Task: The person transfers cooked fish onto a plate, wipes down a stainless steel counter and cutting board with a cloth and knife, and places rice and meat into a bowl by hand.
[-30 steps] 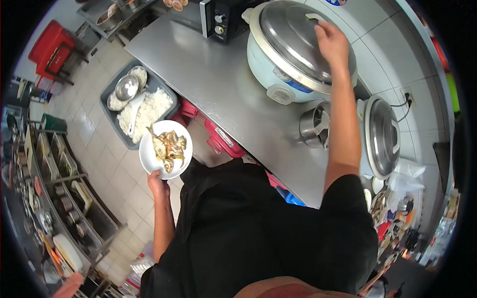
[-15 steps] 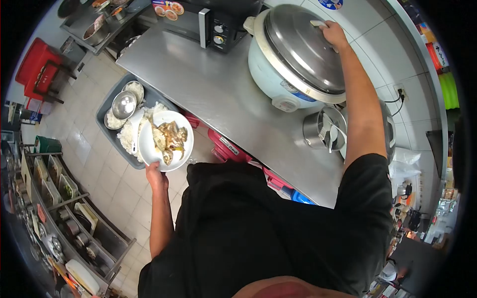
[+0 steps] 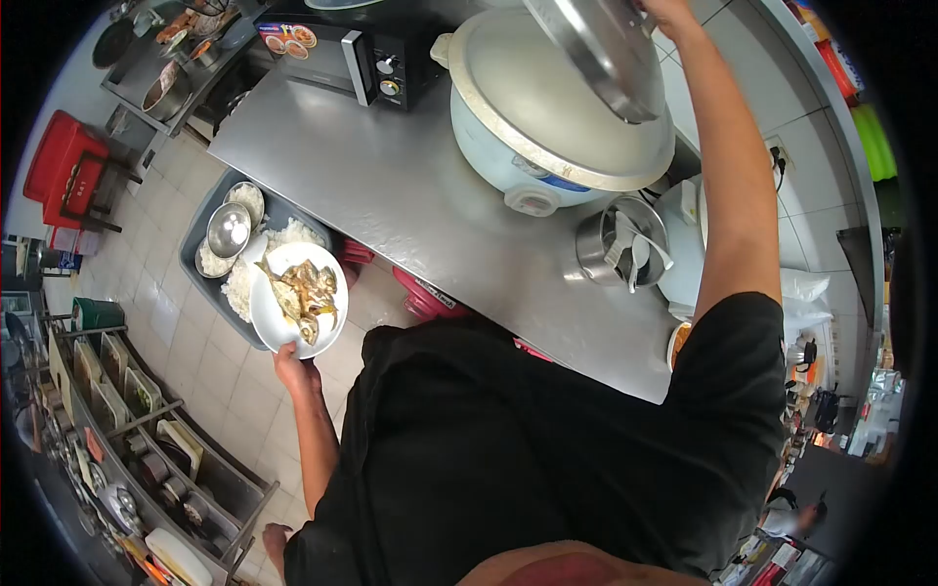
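Observation:
My left hand [image 3: 296, 371] grips the near rim of a white plate [image 3: 274, 334] that carries cooked fish [image 3: 307, 295]. The plate overlaps a grey tub [image 3: 200, 275] of white rice [image 3: 237, 291], where a metal bowl [image 3: 230, 230] and a white spoon or paddle also lie. At the upper right, my right hand [image 3: 670, 14] is closed on the handle of a metal lid [image 3: 611, 54]. The lid is tilted up above the big pale-blue rice cooker [image 3: 498, 161], whose pale, hazy interior shows; its contents cannot be made out.
On the steel counter [image 3: 391, 176] stand a black microwave [image 3: 322, 63] and a metal pot [image 3: 596, 244] with utensils. A second cooker [image 3: 684, 244] is by my right arm. Red stools [image 3: 425, 298] sit under the counter. Racks [image 3: 147, 410] stand at the left.
My right hand has lifted the lid off the rice cooker and tilted it up toward the back wall. My left hand still holds the plate of fish over the tub.

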Action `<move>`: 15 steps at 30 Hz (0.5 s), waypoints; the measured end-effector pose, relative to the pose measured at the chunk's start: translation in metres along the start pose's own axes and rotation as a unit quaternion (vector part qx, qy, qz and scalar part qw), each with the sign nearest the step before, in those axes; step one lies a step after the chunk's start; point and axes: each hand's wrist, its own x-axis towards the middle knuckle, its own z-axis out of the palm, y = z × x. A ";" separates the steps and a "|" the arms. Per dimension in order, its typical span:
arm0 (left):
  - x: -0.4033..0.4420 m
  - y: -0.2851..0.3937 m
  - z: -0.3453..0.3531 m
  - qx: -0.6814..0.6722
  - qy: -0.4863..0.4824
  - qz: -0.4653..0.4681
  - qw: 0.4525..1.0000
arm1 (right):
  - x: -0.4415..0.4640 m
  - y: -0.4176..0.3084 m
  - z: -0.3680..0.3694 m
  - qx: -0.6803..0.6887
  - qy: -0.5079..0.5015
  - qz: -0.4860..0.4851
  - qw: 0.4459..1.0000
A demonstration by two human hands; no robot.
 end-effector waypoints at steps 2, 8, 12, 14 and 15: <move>-0.006 0.003 0.008 -0.003 -0.003 -0.003 1.000 | -0.030 -0.023 0.015 -0.044 -0.012 -0.015 0.999; -0.008 -0.009 0.007 -0.022 -0.028 0.010 0.999 | -0.029 0.071 0.053 -0.122 -0.136 -0.015 0.983; -0.014 -0.013 0.006 -0.004 -0.032 0.005 0.999 | -0.047 0.067 0.060 -0.149 -0.145 -0.035 0.978; -0.016 -0.014 0.006 0.006 -0.030 -0.001 1.000 | -0.045 0.070 0.063 -0.170 -0.141 -0.039 0.975; -0.016 -0.015 0.005 0.006 -0.032 -0.005 0.999 | -0.043 0.072 0.064 -0.180 -0.139 -0.041 0.973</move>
